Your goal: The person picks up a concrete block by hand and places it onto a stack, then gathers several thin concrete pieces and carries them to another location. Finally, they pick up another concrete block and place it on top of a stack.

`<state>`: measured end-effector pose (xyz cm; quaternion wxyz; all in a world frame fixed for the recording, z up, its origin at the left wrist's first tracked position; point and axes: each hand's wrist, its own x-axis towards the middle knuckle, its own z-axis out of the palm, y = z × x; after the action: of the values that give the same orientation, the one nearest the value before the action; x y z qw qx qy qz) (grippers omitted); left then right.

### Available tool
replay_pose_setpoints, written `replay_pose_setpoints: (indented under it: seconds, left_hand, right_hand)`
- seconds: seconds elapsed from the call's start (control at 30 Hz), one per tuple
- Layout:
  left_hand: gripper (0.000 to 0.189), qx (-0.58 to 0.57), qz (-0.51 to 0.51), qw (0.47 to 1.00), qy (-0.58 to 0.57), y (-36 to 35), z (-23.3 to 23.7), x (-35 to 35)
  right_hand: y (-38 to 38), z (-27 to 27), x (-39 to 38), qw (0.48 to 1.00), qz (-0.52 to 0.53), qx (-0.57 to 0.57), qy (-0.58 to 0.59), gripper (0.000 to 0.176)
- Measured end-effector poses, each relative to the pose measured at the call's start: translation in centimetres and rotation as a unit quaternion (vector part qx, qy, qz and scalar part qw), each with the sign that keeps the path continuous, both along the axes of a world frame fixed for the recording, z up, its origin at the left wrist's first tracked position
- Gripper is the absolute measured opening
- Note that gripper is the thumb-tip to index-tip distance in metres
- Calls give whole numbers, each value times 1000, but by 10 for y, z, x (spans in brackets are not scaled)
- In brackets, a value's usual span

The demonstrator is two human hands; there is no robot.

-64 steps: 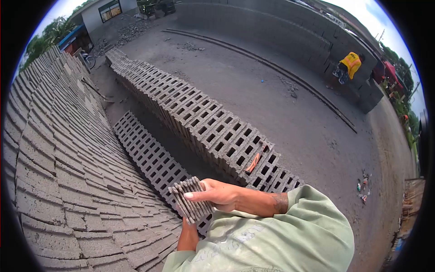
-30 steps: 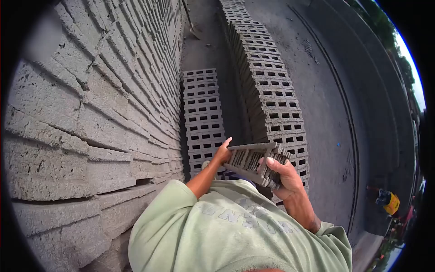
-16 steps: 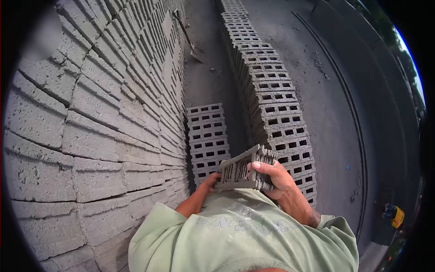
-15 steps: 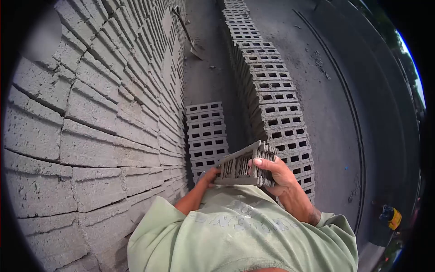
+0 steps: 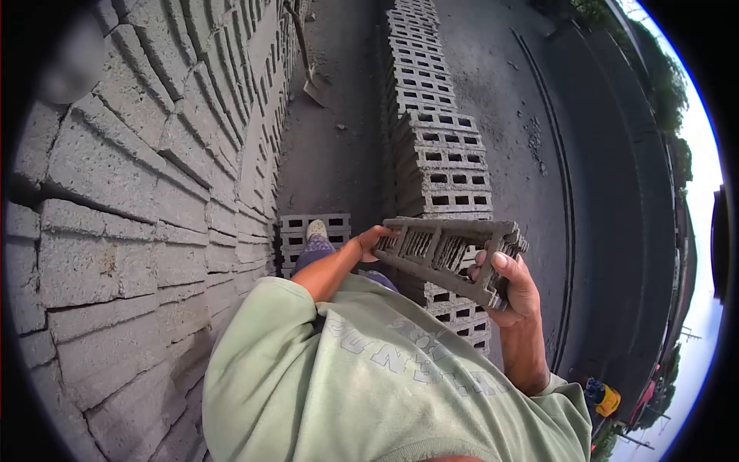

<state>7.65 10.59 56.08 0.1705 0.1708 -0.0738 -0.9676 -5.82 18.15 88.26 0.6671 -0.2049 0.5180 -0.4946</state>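
A grey hollow concrete block [image 5: 439,258], its cavities facing up, is held in front of my chest between both hands. My left hand [image 5: 373,240] grips its left end. At the right end, my right hand [image 5: 512,283] is wrapped round the end wall, with fingers in the end cavity and the thumb on the outside. Beneath and behind the block runs a long row of stacked hollow blocks [image 5: 450,162]. Part of that row is hidden by the block and my arms.
A tall wall of stacked blocks [image 5: 100,262] rises on the left. A low block stack [image 5: 339,223] lies by my shoe [image 5: 316,229]. Farther up, a shovel [image 5: 312,85] leans in the aisle. Something yellow and blue [image 5: 606,398] is at lower right.
The held block has moved right and turned, showing more of its cavities. My left arm reaches farther forward. The view has shifted, and my shoe and trouser leg have come into sight.
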Motion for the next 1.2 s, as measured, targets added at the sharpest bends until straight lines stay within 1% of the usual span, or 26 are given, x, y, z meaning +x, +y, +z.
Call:
replay_pose_setpoints:
  seconds: [0.03, 0.1, 0.13, 0.17, 0.23, 0.27, 0.3, 0.37, 0.43, 0.5, 0.53, 0.6, 0.63, 0.7, 0.73, 0.8, 0.83, 0.9, 0.93, 1.0, 1.03, 1.07, 1.13, 1.17, 1.2]
  left_hand:
    - [44, 10, -4, 1000, -3, -25, -6, -4]
    - [42, 25, -121, 991, 54, -84, -12, -12]
    - [41, 16, -108, 993, 42, -107, -12, -12]
    - [41, 8, -110, 993, 36, -131, -12, -11]
    - [41, -4, -61, 998, 9, -175, -16, -12]
    - [44, -8, -39, 999, -3, -198, -6, -12]
    - [44, -17, -49, 999, -10, -227, -15, -14]
    - [46, -1, -44, 999, 4, -280, -39, -19]
    - [49, -19, -40, 999, 20, -344, -64, -28]
    - [53, 1, -57, 998, 31, -410, -95, -37]
    - [53, -8, -57, 998, 27, -440, -111, -43]
    - [56, -37, 7, 999, 22, -508, -131, -57]
    - [57, -31, 38, 999, -6, -538, -138, -63]
    - [57, 3, 8, 1000, -12, -595, -156, -61]
    - [57, 2, 12, 1000, -11, -621, -162, -60]
    - [56, -17, 28, 998, -55, -674, -166, -58]
    - [56, -26, 28, 998, -52, -704, -167, -60]
    - [51, 3, 70, 996, -60, -759, -174, -65]
    - [51, -1, 68, 996, -58, -793, -188, -68]
    - [46, 0, 71, 990, -122, -868, -227, -72]
    - [46, 0, 67, 990, -121, -904, -247, -73]
    - [44, 14, 66, 988, -138, -938, -260, -72]
    - [44, -1, 62, 986, -152, -1030, -261, -74]
    - [44, -6, 49, 988, -144, -1069, -247, -75]
    - [48, -21, 29, 989, -146, -1105, -233, -71]
  right_hand:
    - [-25, 0, -4, 1000, -4, 10, -3, 30]
    - [-74, 4, -15, 999, -33, 28, -32, 29]
    - [-97, 7, -16, 996, -62, 30, -61, 29]
    - [-122, 7, -20, 996, -64, 21, -66, 29]
    - [-168, 0, -31, 993, -93, 27, -61, 30]
    - [-194, -6, -30, 995, -86, 11, -56, 31]
    - [-221, -14, -32, 993, -96, 2, -63, 31]
    - [-273, -33, -38, 999, -22, -12, -40, 32]
    - [-331, -59, -47, 999, -16, -30, -40, 32]
    - [-392, -91, -64, 999, 34, -26, -19, 32]
    - [-424, -105, -70, 999, 33, -39, -18, 31]
    - [-489, -138, -88, 997, 34, -62, -42, 33]
    - [-525, -149, -98, 995, 38, -65, -64, 36]
    - [-587, -162, -111, 994, 53, -48, -84, 37]
    - [-619, -165, -117, 993, 63, -32, -92, 36]
    - [-685, -170, -126, 990, 90, -15, -108, 34]
    - [-718, -169, -125, 995, 65, -11, -77, 36]
    - [-788, -165, -128, 996, 54, 6, -65, 38]
    - [-824, -173, -135, 995, 70, 30, -66, 41]
    - [-898, -183, -140, 995, 80, 23, -63, 42]
    - [-937, -193, -141, 994, 90, 22, -62, 43]
    - [-973, -215, -152, 993, 102, 23, -57, 43]
    - [-1048, -240, -165, 995, 83, 0, -63, 42]
    - [-1080, -247, -175, 995, 73, -7, -65, 42]
    - [-1111, -258, -185, 994, 62, -1, -89, 40]
